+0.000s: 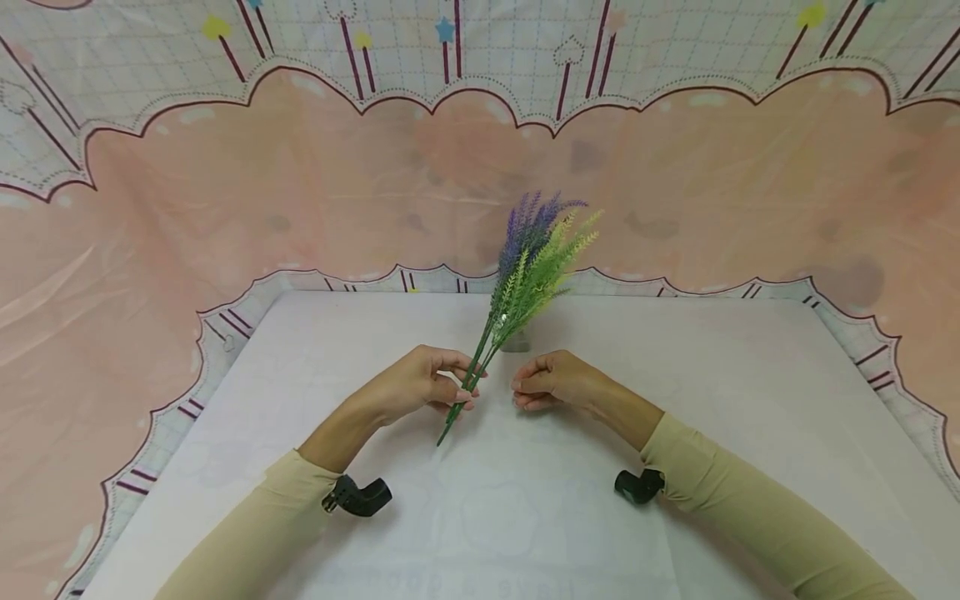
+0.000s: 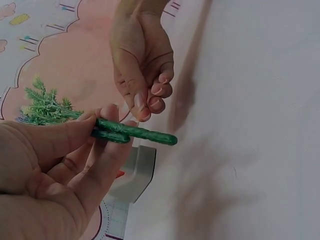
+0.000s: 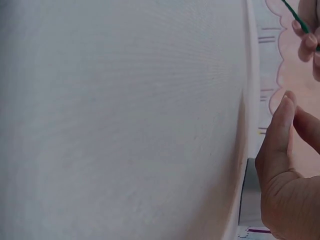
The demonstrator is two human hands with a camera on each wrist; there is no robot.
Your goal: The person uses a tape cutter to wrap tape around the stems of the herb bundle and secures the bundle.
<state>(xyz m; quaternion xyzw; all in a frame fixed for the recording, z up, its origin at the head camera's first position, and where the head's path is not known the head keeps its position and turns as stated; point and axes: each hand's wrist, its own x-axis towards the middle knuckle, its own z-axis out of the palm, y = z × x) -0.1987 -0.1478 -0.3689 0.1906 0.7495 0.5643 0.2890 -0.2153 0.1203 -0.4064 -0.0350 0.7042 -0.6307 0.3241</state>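
My left hand (image 1: 420, 385) pinches a small bunch of artificial flower stems (image 1: 484, 348) between thumb and fingers, above the white table. The bunch leans up and to the right, with purple lavender-like spikes (image 1: 522, 237) and yellow-green sprigs (image 1: 542, 279) at its top. Two green stem ends (image 2: 150, 134) jut past the fingers in the left wrist view. Just right of the stems hovers my right hand (image 1: 564, 382), apart from them. Its fingers are loosely bent, the thumb close to the index finger, and nothing shows between them.
A grey block-like object (image 1: 516, 342) stands behind the stems, partly hidden; the left wrist view shows a red spot on it. The white tabletop (image 1: 712, 375) spreads around both hands. Patterned peach-and-white cloth (image 1: 337, 192) lies beyond its edges. Black wrist devices (image 1: 362, 497) hang at both sleeves.
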